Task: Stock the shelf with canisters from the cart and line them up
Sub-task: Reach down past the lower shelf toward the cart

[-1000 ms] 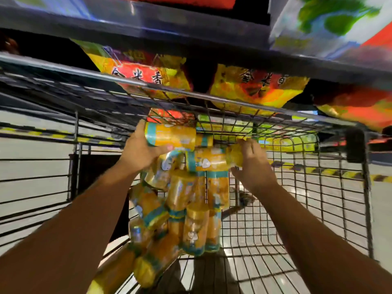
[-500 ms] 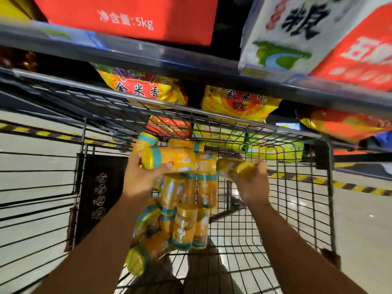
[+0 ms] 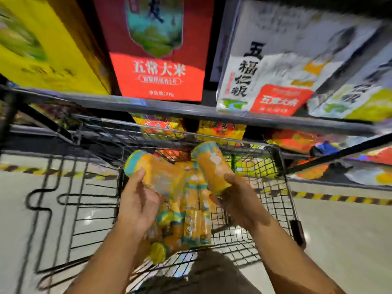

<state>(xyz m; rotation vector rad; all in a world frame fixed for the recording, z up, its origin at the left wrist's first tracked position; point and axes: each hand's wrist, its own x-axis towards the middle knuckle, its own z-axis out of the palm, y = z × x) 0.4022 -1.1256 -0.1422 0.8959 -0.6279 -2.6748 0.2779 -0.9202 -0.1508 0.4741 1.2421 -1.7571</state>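
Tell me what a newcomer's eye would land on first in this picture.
Two orange, teal-capped canisters sit at centre: the left hand grips the left canister, tipped leftward, and the right hand grips the right canister, cap uppermost. Beneath them a pile of canisters lies in the wire cart. On the shelf above stands a red rice bag, with a white bag to its right.

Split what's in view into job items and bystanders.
Job: yellow teal-banded canister in left hand; second canister in right hand; canister heap in black wire cart; grey metal shelf.
Bystanders: red rice bag; white rice bag; yellow carton.
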